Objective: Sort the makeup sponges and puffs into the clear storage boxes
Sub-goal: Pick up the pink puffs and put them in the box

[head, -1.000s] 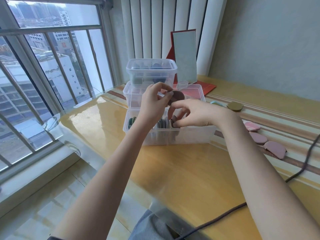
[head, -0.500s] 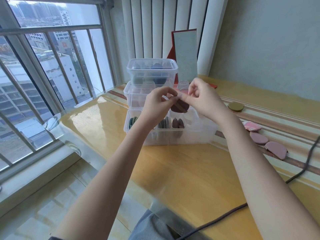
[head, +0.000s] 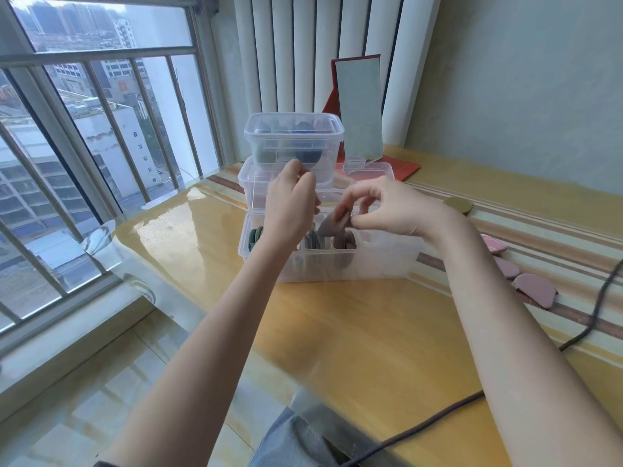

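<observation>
Puff: we see a mauve puff (head: 332, 224) pinched in our right hand (head: 394, 214), just above the front box's middle compartments.
Right hand: fingertips pressed together on the puff's upper edge.
Left hand (head: 291, 203): raised beside it, fingers curled loosely; we cannot tell whether it grips anything.
Front box (head: 381, 261): clear, on the counter (head: 354, 332); green puffs (head: 254, 235) stand at its left end, grey and mauve ones near the middle.
Rear boxes (head: 293, 139): two clear ones stacked behind.
Loose puffs (head: 534, 289): pink ones lie on the counter to the right.
</observation>
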### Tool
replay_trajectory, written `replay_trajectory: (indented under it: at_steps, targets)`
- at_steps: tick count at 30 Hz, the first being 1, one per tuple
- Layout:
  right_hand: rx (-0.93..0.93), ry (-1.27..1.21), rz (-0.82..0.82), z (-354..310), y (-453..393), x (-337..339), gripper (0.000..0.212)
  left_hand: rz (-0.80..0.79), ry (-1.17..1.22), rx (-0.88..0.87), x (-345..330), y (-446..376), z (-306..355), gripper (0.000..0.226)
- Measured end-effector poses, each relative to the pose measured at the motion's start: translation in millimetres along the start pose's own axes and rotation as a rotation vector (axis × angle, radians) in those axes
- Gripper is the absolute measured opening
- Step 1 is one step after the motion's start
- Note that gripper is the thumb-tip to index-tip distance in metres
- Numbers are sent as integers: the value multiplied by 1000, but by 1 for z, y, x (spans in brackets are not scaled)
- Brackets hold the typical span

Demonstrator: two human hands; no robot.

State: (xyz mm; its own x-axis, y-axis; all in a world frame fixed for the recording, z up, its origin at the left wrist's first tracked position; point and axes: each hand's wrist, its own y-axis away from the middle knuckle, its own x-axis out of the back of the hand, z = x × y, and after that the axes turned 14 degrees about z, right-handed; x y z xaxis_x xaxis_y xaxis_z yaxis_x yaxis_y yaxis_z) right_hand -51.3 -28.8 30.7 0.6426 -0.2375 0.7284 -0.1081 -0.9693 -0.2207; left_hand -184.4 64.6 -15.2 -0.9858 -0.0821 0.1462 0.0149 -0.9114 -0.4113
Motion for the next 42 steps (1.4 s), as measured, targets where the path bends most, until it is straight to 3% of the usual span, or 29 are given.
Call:
replay_trajectory:
  at_steps: [5,15,26,31,38,42]
  targets:
    - [49,167,41,-6,-2,-2,20,-99,-223,-70,-6,0,-3,25]
    - [133,202,227,-7,-4,1,10,-154,-233,-68,-6,0,-4,18]
    - [137,196,41,-5,-6,-10,21,-112,-325,-83,-5,2,1,27]
    - [72,162,-69,-3,-5,-11,38,-102,-338,-79,-5,2,1,27]
    - [30,159,-16,-2,-8,-11,28,-101,-359,-79,-4,3,3,22]
    - [24,288,-34,1,-10,-13,34,-126,-373,-71,-5,5,3,16]
